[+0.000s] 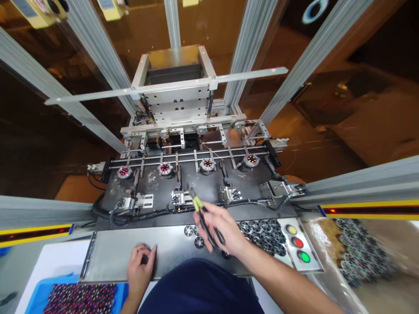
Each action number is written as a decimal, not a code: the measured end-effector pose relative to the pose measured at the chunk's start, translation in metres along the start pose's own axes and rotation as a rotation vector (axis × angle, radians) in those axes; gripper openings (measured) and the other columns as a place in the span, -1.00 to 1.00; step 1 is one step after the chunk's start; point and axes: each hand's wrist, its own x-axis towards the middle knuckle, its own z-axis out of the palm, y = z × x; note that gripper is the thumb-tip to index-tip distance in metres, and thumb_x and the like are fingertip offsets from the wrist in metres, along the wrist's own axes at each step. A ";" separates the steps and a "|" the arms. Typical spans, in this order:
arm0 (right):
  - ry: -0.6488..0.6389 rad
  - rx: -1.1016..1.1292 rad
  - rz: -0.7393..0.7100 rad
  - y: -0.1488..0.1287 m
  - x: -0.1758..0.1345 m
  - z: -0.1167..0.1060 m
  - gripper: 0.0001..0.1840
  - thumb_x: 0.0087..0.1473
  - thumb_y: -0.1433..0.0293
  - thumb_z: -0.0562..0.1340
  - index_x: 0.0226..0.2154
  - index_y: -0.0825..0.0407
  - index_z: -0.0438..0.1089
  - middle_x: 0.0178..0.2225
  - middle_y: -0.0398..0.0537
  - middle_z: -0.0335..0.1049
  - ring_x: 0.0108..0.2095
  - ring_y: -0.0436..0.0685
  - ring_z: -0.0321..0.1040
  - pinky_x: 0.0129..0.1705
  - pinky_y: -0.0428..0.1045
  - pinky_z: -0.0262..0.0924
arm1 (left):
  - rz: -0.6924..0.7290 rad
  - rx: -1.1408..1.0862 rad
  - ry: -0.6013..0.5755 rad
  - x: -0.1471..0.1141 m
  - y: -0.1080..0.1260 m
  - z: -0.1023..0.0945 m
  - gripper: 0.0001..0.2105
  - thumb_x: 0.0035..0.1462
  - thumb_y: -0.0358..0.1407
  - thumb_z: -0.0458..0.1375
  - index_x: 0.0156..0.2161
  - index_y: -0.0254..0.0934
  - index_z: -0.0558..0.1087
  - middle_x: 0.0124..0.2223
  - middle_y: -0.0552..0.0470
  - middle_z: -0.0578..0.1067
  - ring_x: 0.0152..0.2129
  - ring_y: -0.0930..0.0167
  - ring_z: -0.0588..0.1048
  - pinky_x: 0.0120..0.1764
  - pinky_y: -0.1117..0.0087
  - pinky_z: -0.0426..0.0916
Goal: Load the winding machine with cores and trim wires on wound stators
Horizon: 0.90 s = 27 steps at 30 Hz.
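Observation:
My right hand (224, 226) grips a pair of pliers (200, 208) with black and yellow-green handles. Their jaws point away from me, over the machine's dark plate. On the metal ledge (111, 250), my left hand (140, 265) rests with its fingers curled; a dark spot shows inside, but I cannot make out what it is. Between the hands lie a few loose black round parts, one of them a ring-like part (199, 242) near the right hand. A cluster of similar round parts (263, 233) sits right of the right wrist.
Several round fixtures cross the machine, including one with red dots (165, 168) and one with orange dots (207, 165). Yellow, red and green buttons (297, 242) stand at right. A blue bin (37, 290) of small parts is lower left; a bag of parts (363, 248) is right. Yellow-black bars (369, 209) flank the ledge.

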 end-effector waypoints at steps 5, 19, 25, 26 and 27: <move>-0.146 -0.027 -0.118 -0.049 -0.052 -0.031 -0.46 0.02 0.15 0.33 0.03 0.04 0.39 -0.33 -0.06 0.40 -0.65 -0.08 0.24 -0.76 -0.15 0.13 | 0.003 -0.022 -0.001 -0.001 -0.001 0.000 -0.64 0.17 0.01 0.16 -0.45 -0.24 0.40 -0.34 -0.03 0.45 -0.38 0.34 0.50 -0.27 0.32 0.38; 0.355 -0.010 -0.151 -0.067 0.000 -0.140 -0.72 0.07 0.24 0.16 -0.19 0.03 0.37 -0.33 -0.05 0.51 -0.50 0.08 0.40 -0.61 -0.07 0.29 | 0.034 0.092 -0.035 -0.003 -0.011 0.002 -0.58 0.15 0.11 0.11 -0.41 -0.23 0.42 -0.34 -0.03 0.46 -0.39 0.33 0.51 -0.26 0.32 0.40; 0.360 0.003 -0.163 -0.067 0.004 -0.146 -0.73 0.07 0.24 0.16 -0.21 0.03 0.37 -0.34 -0.04 0.52 -0.50 0.08 0.41 -0.62 -0.07 0.27 | 0.074 0.091 -0.037 -0.004 -0.014 0.002 -0.63 0.17 0.06 0.14 -0.40 -0.24 0.42 -0.34 -0.02 0.45 -0.40 0.35 0.50 -0.25 0.31 0.40; 0.361 0.002 -0.165 -0.067 0.004 -0.146 -0.73 0.07 0.24 0.16 -0.21 0.03 0.38 -0.35 -0.04 0.52 -0.50 0.08 0.41 -0.62 -0.08 0.27 | 0.082 0.094 -0.035 -0.004 -0.015 0.002 -0.63 0.17 0.06 0.14 -0.41 -0.23 0.42 -0.34 -0.02 0.45 -0.40 0.34 0.50 -0.25 0.31 0.40; 0.361 0.002 -0.167 -0.067 0.004 -0.147 -0.73 0.07 0.24 0.16 -0.21 0.03 0.38 -0.35 -0.04 0.52 -0.50 0.08 0.41 -0.62 -0.08 0.26 | 0.091 0.096 -0.031 -0.004 -0.015 0.002 -0.63 0.17 0.06 0.14 -0.41 -0.23 0.42 -0.35 -0.02 0.45 -0.40 0.34 0.50 -0.25 0.31 0.40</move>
